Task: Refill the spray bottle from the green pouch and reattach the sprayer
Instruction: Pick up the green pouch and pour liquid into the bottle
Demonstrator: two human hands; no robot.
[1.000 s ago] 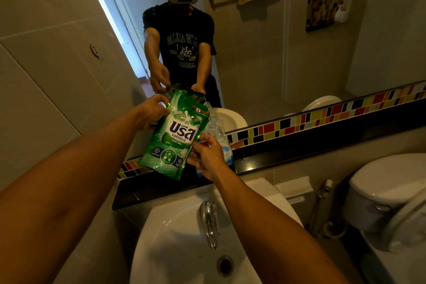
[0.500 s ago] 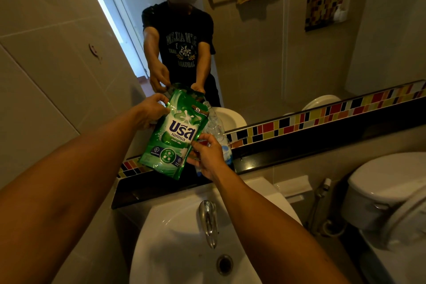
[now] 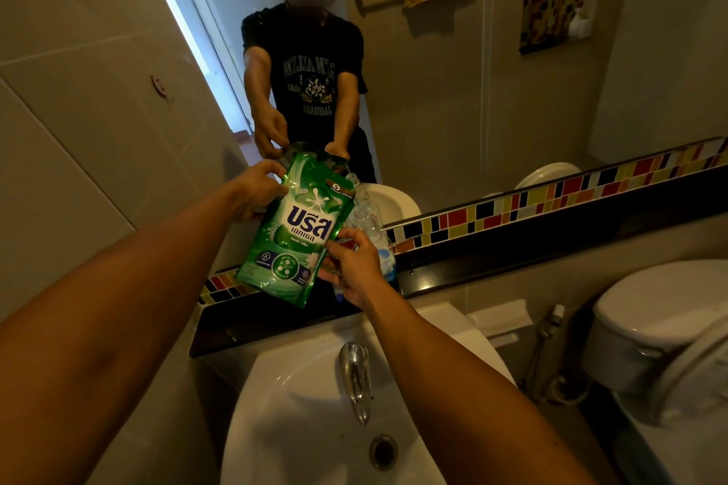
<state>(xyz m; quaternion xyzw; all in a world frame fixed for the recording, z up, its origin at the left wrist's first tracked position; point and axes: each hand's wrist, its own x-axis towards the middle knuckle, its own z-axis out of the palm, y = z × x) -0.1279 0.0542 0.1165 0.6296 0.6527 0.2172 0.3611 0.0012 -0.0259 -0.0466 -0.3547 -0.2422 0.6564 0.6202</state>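
The green pouch (image 3: pixel 295 232) with white and blue lettering hangs tilted above the black ledge (image 3: pixel 512 256), its top corner leaning right toward the neck of a clear plastic bottle (image 3: pixel 368 219). My left hand (image 3: pixel 256 197) grips the pouch's upper left edge. My right hand (image 3: pixel 352 268) holds the bottle's lower body and touches the pouch's right edge. The bottle carries no sprayer on its neck, and no sprayer shows in the head view. The bottle's base is hidden behind my right hand.
A white sink (image 3: pixel 307 425) with a chrome tap (image 3: pixel 354 378) lies below my hands. The mirror (image 3: pixel 472 71) behind the ledge reflects a person. A toilet (image 3: pixel 662 327) stands at the right, with a hose sprayer (image 3: pixel 549 327) on the wall beside it.
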